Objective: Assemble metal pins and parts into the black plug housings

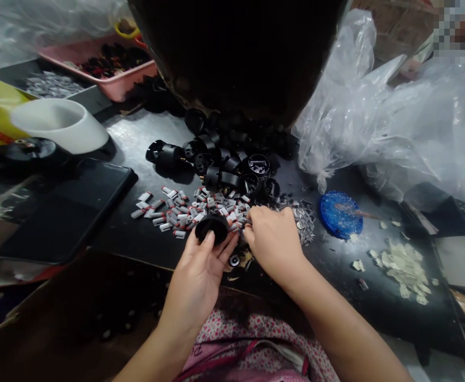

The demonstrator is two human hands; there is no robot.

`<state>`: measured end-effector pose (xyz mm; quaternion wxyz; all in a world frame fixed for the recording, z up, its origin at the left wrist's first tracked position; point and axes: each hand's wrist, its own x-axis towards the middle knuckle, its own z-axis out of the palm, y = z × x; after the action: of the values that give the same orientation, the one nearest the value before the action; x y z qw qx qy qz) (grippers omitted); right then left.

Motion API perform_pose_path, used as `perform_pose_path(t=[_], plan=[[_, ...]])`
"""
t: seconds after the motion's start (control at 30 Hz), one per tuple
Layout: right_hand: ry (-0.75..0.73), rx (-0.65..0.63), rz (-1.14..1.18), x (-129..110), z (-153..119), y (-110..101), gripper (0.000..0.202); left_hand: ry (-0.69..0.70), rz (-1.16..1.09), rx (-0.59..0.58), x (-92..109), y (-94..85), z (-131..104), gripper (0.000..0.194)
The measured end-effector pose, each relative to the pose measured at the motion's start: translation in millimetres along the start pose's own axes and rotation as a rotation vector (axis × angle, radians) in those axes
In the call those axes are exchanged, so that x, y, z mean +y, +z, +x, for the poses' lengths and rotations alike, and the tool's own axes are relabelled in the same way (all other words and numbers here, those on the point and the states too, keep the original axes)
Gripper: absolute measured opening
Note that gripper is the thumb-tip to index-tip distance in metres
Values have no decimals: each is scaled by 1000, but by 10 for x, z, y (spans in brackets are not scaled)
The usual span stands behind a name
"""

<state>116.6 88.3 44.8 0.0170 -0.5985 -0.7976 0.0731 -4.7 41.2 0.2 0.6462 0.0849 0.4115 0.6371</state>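
My left hand point(202, 260) holds a round black cup-like part point(211, 229), with the thumb on its near rim. Just right of it, my right hand point(270, 233) is closed, its fingertips pinched near the left fingers; what they hold is too small to name. Behind the hands lie many small grey cylinders with red ends point(172, 209). Small grey metal pieces point(304, 220) are heaped beyond my right hand. More black round parts point(220, 175) are piled behind the cylinders.
A blue round lid point(339, 214) and a pile of pale flat pieces point(405, 268) lie to the right. At left are a phone point(69, 212) and a white ring point(61, 124). Behind stand a pink tray point(115, 85), a large dark object point(236, 53) and plastic bags point(395, 116).
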Motion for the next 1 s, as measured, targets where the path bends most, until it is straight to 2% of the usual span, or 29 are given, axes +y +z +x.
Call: perform_pose_path(t=[0.13,0.27,0.33,0.5,0.6,0.7,0.77,0.9,1.0], plan=[[19,32,138,84,-39,-13,10,-20,-39,11,24,-6,-12,15],[45,157,585,194,-193,-45,2,-84,-75,-5,37,11,-60,14],[55,184,722,222,-283,-55,1,-107,-85,-37,20,33,-87,13],[113,79,785,246,-437,-59,2,-68,18,-141,-61,58,-160,13],[75,128,807,269,-499,-69,7,-30,99,-110,-95,60,-189,14],[44,160,935,289,-570,-77,17,-45,111,-102,-117,74,-202,16],[98,182,1010,293,-618,-75,19,-50,99,-120,-134,86,-212,16],[268,187,1111,285,-673,-53,9,-1,130,-112,-175,117,-264,18],[315,177,1137,285,-698,-38,8,11,168,-130,-195,158,-342,22]])
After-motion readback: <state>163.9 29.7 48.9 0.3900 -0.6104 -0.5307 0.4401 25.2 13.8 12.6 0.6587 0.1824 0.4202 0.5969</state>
